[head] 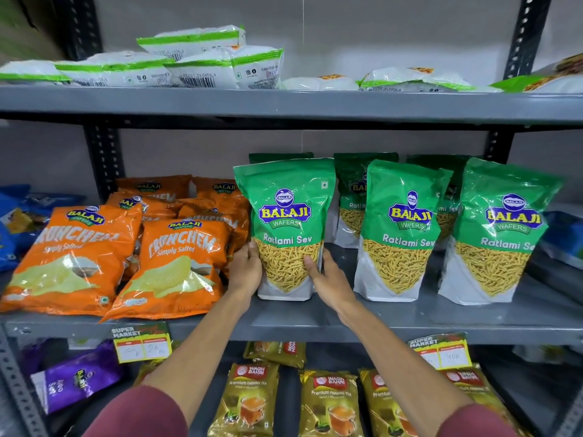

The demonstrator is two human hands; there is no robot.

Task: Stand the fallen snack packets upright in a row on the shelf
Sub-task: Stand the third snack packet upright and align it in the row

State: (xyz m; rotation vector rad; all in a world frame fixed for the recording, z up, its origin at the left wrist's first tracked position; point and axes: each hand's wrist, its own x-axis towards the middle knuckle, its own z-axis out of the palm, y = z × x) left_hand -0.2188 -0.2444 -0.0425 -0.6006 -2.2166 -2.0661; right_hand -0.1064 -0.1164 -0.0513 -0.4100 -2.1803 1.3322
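On the middle shelf [410, 320], head view: both hands clasp one green Ratlami Sev packet [285, 228], which stands upright w/ its white base on the shelf board, near the front edge. Left hand [247, 269] is pressed flat against the packet's left side, fingers wrapped behind it, thumb at the front edge. Right hand [328, 275] cups the lower right side, thumb lying across the clear window, other fingers hidden behind. So each grip is closed round the packet, squeezing it between the two palms.

Right of it, 2 more green packets stand upright in the same front line: middle packet [400, 231] & right packet [501, 234], set apart from each other w/ gaps. Behind them a back row of green packets [353, 197] also stands, partly hidden.

Left of the held packet, orange Crunchem packets [176, 266] lie leaning back in a loose pile, just beside the left hand. Blue packets [15, 222] sit at far left, blurred.

Upper shelf [284, 105] carries white-&-green pouches [220, 63] lying flat. Below, tea packets [249, 402] stand in a row; price tags [142, 345] hang on the shelf lip. Maroon sleeves [142, 414] show at bottom.
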